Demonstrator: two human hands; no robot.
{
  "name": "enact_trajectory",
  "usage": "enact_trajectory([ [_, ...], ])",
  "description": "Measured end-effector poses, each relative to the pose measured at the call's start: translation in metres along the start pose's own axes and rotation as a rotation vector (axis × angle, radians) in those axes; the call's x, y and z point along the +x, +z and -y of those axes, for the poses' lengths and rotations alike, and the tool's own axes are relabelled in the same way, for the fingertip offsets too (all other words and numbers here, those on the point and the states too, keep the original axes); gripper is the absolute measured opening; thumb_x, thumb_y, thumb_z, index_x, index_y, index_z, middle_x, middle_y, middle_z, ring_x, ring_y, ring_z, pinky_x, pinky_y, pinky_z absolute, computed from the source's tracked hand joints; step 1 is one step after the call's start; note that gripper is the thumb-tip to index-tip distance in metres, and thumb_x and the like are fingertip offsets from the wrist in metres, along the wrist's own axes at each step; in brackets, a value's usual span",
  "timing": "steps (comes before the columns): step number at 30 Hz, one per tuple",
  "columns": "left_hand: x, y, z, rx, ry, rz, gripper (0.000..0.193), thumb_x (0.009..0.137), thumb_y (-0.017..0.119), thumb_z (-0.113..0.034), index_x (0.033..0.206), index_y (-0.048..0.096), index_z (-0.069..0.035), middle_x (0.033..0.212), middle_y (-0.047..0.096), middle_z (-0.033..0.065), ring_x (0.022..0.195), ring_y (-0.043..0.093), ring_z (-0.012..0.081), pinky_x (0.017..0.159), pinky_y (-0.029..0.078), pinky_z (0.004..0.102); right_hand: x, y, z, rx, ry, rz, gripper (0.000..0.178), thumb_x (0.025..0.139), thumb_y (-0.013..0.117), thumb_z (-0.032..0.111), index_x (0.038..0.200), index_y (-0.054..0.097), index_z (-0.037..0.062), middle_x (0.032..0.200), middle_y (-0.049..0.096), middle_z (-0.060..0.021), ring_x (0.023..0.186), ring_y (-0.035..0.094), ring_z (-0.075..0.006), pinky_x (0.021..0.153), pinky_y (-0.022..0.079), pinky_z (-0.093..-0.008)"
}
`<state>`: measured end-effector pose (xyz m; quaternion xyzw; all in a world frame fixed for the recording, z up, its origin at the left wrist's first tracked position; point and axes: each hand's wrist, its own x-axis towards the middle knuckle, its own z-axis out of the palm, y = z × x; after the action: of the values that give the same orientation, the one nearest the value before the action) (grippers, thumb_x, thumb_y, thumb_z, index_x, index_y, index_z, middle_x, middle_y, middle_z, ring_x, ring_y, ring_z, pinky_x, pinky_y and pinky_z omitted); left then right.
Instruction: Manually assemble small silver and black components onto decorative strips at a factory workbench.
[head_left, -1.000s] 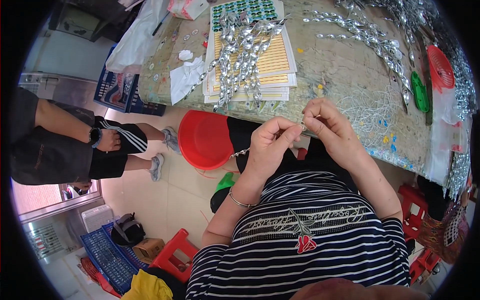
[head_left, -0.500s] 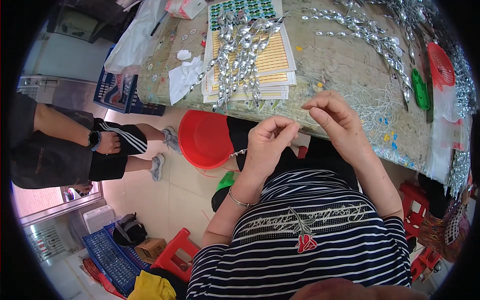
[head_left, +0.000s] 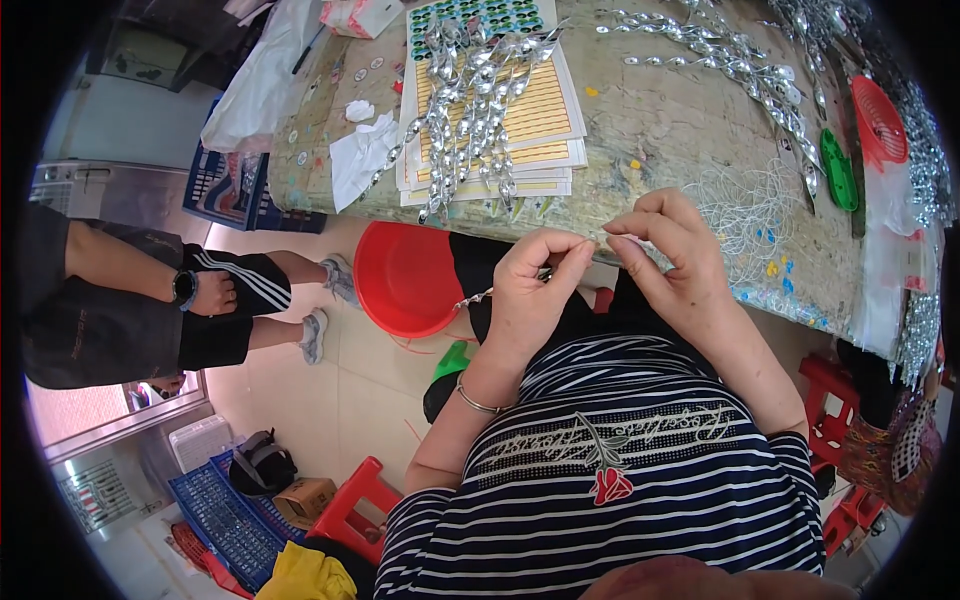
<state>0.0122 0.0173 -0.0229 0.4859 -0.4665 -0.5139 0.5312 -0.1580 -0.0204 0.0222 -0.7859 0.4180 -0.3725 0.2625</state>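
My left hand (head_left: 540, 285) is closed in a pinch on a twisted silver strip (head_left: 474, 298); its end sticks out past the wrist, above the red basin. My right hand (head_left: 672, 250) faces it, thumb and forefinger drawn together at the left fingertips. Whatever lies between those right fingers is too small to make out. Beyond the hands, a bunch of twisted silver strips (head_left: 470, 110) rests on a stack of yellow-patterned sheets (head_left: 552, 115). A loose tangle of white string (head_left: 745, 215) lies on the table just right of my right hand.
On the worktable (head_left: 680, 130) are more silver strips (head_left: 735, 65), a green plastic case (head_left: 839, 170), a red basket (head_left: 880, 120) and crumpled white paper (head_left: 360, 160). A red basin (head_left: 400, 280) stands below the front edge. Another person (head_left: 110, 290) stands at the left.
My right thumb and forefinger have closed in toward the left fingertips. More of the silver strip shows at my left hand. The whole view has shifted slightly.
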Motion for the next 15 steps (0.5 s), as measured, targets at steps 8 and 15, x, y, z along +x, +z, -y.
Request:
enact_trajectory([
  [8,-0.0001,-0.0025,0.0069,0.088,0.095,0.037,0.005,0.089,0.060,-0.003,0.093,0.063,0.000,0.086,0.061,0.0015,0.072,0.054,0.0046,0.065,0.044,0.0186,-0.0016,0.0064,-0.0050,-0.099,-0.112,0.000,0.017,0.071,0.071,0.003,0.086,0.067,0.0053,0.080,0.057,-0.0076,0.075,0.058,-0.0253,0.063,0.043,-0.0340],
  [15,-0.0001,-0.0041,0.0066,0.185,0.151,0.065,0.006,0.089,0.060,-0.003,0.094,0.062,0.000,0.084,0.060,0.0031,0.072,0.054,0.0063,0.065,0.044,0.0193,0.0004,0.0058,-0.0019,-0.192,-0.137,0.033,0.010,0.071,0.070,0.009,0.080,0.066,0.0080,0.078,0.057,-0.0046,0.074,0.057,-0.0248,0.068,0.041,-0.0363],
])
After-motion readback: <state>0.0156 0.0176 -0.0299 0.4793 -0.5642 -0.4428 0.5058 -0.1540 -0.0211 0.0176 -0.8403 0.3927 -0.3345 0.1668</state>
